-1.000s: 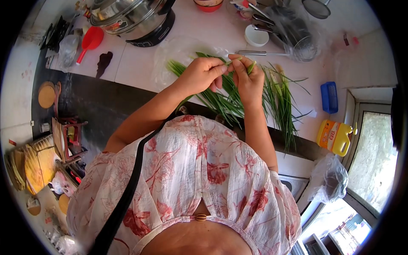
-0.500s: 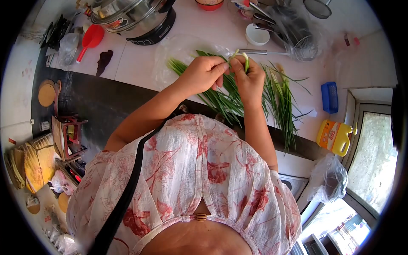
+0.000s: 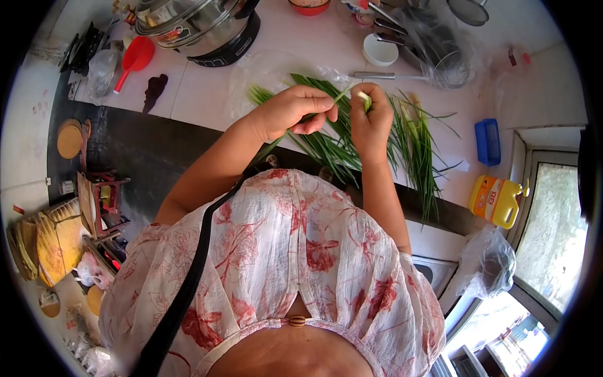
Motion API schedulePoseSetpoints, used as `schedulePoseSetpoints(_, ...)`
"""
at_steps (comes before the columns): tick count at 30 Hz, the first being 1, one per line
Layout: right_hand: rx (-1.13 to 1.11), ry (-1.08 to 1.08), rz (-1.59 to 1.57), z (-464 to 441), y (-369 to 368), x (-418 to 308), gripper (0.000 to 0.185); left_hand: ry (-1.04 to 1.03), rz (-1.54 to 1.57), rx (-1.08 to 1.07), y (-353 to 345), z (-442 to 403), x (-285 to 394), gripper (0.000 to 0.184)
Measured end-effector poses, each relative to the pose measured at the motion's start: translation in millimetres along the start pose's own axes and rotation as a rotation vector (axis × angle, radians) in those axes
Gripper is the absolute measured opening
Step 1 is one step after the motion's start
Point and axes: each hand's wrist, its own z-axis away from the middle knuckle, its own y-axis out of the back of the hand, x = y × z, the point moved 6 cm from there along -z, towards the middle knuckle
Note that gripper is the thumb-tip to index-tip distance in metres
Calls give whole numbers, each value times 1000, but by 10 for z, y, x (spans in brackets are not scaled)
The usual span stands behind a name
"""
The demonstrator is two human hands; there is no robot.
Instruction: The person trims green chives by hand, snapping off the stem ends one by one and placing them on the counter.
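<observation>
My left hand (image 3: 294,112) pinches a thin green stalk (image 3: 342,95) between thumb and index finger. To its right, my right hand (image 3: 372,122) is closed around a pale-ended green stalk (image 3: 364,99) that shows at the fingertips. The hands are slightly apart above the counter. Long green leaves (image 3: 326,154) lie under and between them, partly on a clear plastic bag (image 3: 242,85). Right of my right hand lies a second bunch of greens (image 3: 422,144), with pale root ends toward the back and leaf tips over the counter's front edge.
A steel pot (image 3: 188,28) on a black base and a red ladle (image 3: 135,60) stand at the back left. Behind the hands are a white bowl (image 3: 380,50) and a long-handled strainer (image 3: 451,69). A blue basket (image 3: 487,142) and a yellow jug (image 3: 496,201) are at right.
My left hand has moved slightly left and down, away from my right hand, drawing the thin stalk with it. The pale stalk ends have dropped closer into my right hand's grip.
</observation>
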Motion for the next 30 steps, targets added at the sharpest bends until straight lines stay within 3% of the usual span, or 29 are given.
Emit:
schedulePoseSetpoints(3, 140, -81, 63, -42, 130, 102, 7, 34, -45, 12, -3, 26, -15, 30)
schedulePoseSetpoints(8, 187, -119, 197, -129, 448, 375, 12, 39, -161, 100, 0, 68, -15, 29)
schedulePoseSetpoints(10, 139, -95, 579, -168, 593, 441, 14, 40, -204, 162, 17, 67, -5, 29)
schedulePoseSetpoints(12, 135, -106, 810, -187, 773, 776, 15, -57, -312, 222, 43, 63, 36, 28)
schedulePoseSetpoints(16, 160, -69, 979, -158, 975, 1150, 13, -84, -243, 272, 132, 29, -6, 28)
schedulePoseSetpoints(18, 143, -114, 1059, -147, 971, 1171, 13, -426, -280, 452, 287, 54, 170, 27)
schedulePoseSetpoints(19, 96, -206, 1068, -154, 955, 1136, 14, -332, -279, 593, 442, 87, 146, 27)
schedulePoseSetpoints(20, 49, -298, 1076, -143, 941, 1144, 15, -327, -279, 599, 603, 81, 122, 27)
schedulePoseSetpoints(23, 54, -251, 973, -108, 899, 1148, 18, -269, 454, 687, 1130, 46, -236, 21)
schedulePoseSetpoints(26, 71, -207, 831, -90, 895, 1142, 21, -197, 708, 680, 1250, -30, -674, 14)
schedulePoseSetpoints(30, 53, -270, 656, -126, 834, 885, 22, 29, 748, 718, 1173, -151, -1208, 12)
